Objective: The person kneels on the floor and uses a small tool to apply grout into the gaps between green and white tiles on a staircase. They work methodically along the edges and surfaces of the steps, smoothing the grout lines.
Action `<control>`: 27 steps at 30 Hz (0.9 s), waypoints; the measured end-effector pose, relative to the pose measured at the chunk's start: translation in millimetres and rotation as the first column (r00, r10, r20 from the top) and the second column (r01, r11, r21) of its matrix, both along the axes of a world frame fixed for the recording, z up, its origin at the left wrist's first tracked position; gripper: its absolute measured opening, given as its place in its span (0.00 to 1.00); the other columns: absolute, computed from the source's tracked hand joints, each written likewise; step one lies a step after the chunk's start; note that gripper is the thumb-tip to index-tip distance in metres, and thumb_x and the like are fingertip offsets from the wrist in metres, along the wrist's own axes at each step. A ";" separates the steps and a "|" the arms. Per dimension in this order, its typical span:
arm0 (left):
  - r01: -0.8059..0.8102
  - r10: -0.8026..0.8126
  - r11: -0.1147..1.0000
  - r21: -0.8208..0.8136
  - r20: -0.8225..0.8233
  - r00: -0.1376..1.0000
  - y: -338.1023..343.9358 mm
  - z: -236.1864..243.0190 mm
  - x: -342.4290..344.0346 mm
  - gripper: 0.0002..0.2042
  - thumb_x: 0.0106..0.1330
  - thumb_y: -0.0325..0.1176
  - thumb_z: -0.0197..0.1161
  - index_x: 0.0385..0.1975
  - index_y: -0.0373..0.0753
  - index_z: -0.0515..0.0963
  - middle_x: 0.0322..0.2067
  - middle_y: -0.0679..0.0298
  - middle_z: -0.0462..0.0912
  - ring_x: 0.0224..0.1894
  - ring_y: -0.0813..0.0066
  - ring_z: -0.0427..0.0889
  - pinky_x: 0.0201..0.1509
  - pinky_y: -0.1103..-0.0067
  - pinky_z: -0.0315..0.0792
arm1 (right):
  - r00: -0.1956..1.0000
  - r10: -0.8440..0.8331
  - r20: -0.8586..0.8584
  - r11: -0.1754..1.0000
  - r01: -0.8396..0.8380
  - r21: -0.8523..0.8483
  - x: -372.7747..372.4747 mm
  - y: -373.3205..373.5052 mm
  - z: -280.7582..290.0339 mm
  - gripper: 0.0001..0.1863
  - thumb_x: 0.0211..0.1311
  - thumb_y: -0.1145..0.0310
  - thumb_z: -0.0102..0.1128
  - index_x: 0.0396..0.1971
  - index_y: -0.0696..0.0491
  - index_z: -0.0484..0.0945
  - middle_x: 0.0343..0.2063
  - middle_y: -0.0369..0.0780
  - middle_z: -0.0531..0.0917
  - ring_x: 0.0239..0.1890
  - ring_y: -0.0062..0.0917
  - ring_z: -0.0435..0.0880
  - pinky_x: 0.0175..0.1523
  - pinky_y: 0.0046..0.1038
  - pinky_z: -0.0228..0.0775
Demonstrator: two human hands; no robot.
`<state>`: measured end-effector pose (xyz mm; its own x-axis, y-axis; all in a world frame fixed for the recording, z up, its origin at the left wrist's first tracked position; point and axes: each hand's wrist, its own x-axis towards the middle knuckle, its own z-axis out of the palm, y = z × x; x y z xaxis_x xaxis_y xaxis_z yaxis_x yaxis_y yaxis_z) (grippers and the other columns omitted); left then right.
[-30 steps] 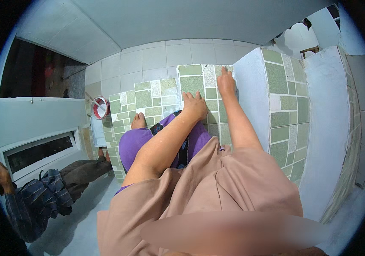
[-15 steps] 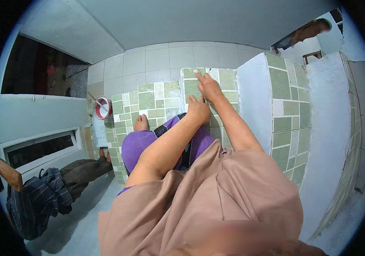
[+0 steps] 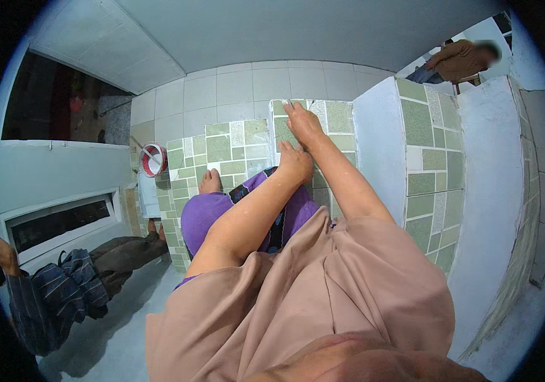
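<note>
My left hand (image 3: pixel 295 163) lies flat on the lower part of a green mottled tile (image 3: pixel 337 118), which is set into a patchwork of green and white tiles (image 3: pixel 234 149). My right hand (image 3: pixel 304 123) is just beyond it. Its fingertips are pinched at the tile's top left corner, where a small white bit shows. Both forearms reach out over my tan garment (image 3: pixel 323 299) and my purple-clad knee (image 3: pixel 204 215).
A red-rimmed bowl (image 3: pixel 153 159) sits by the tiled patch, near my bare foot (image 3: pixel 210 182). A plain grey-white panel (image 3: pixel 378 146) and more green tiling (image 3: pixel 426 153) lie to the right. A person's striped sleeve (image 3: pixel 49 296) is at lower left, and another person (image 3: pixel 458 60) at upper right.
My right hand has slid from the tile's right side across to its top left corner. My left hand has stayed pressed on the tile.
</note>
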<state>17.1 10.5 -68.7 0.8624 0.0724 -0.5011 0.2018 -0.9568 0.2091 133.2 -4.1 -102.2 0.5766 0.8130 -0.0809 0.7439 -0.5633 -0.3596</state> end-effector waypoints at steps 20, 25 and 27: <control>0.047 -0.048 0.996 0.069 -0.001 0.999 -0.7 -3.1 0.1 0.26 0.63 0.43 0.54 0.59 0.35 0.70 0.58 0.47 0.72 0.62 0.33 0.64 0.66 0.45 0.50 | 0.999 -0.035 -0.035 0.999 0.037 0.035 -5.6 9.4 -5.2 0.23 0.55 0.72 0.56 0.54 0.52 0.71 0.41 0.48 0.76 0.39 0.45 0.82 0.43 0.42 0.77; 0.000 0.001 1.000 -0.016 0.065 0.998 0.1 -3.0 -0.5 0.27 0.64 0.45 0.52 0.60 0.38 0.69 0.59 0.49 0.72 0.61 0.32 0.64 0.65 0.44 0.51 | 0.999 -0.018 -0.046 1.000 0.018 0.009 -5.4 8.9 -9.2 0.27 0.55 0.72 0.56 0.58 0.51 0.67 0.43 0.49 0.75 0.39 0.46 0.82 0.41 0.42 0.78; 0.006 -0.003 1.000 -0.023 0.110 0.994 -0.3 -1.7 -2.6 0.27 0.64 0.46 0.52 0.60 0.37 0.69 0.59 0.48 0.70 0.61 0.31 0.63 0.65 0.44 0.51 | 0.998 -0.056 -0.010 0.997 0.056 0.043 -4.5 10.7 -10.2 0.28 0.55 0.72 0.57 0.59 0.50 0.66 0.43 0.49 0.75 0.38 0.46 0.82 0.41 0.42 0.78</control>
<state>14.5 10.2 -70.4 0.9127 0.0579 -0.4046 0.1719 -0.9524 0.2516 128.7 6.5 -112.4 0.6209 0.7822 -0.0519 0.7080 -0.5880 -0.3911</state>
